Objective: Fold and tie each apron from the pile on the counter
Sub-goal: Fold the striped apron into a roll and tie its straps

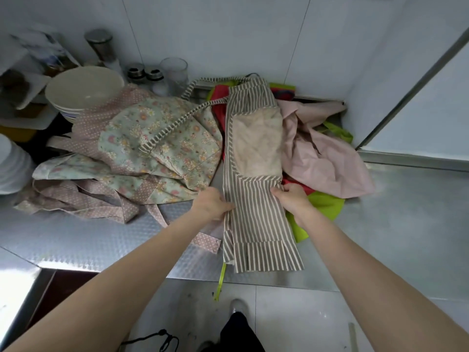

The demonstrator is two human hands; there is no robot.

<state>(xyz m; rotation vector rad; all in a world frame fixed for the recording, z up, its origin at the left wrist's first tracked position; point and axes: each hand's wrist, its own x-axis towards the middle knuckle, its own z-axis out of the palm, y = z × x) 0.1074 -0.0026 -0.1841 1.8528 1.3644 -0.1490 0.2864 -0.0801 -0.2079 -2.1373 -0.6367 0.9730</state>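
Note:
A brown-and-white striped apron [256, 219] lies folded into a long narrow strip down the middle of the steel counter [406, 224], its beige pocket [257, 146] facing up and its ruffled hem at the counter's front edge. My left hand [212, 203] grips the strip's left edge. My right hand [291, 199] pinches its right edge at the same height. A striped strap [175, 123] trails left over a floral apron [162, 148]. Under and right of the strip lie a pink apron [327, 158] and a green-and-red apron [324, 204].
Stacked bowls [83, 90] stand at the back left, with more white dishes [12, 163] at the left edge. Shakers [146, 74], a glass [175, 72] and a steel canister [100, 44] line the tiled back wall. A steel panel [418, 97] closes the right side.

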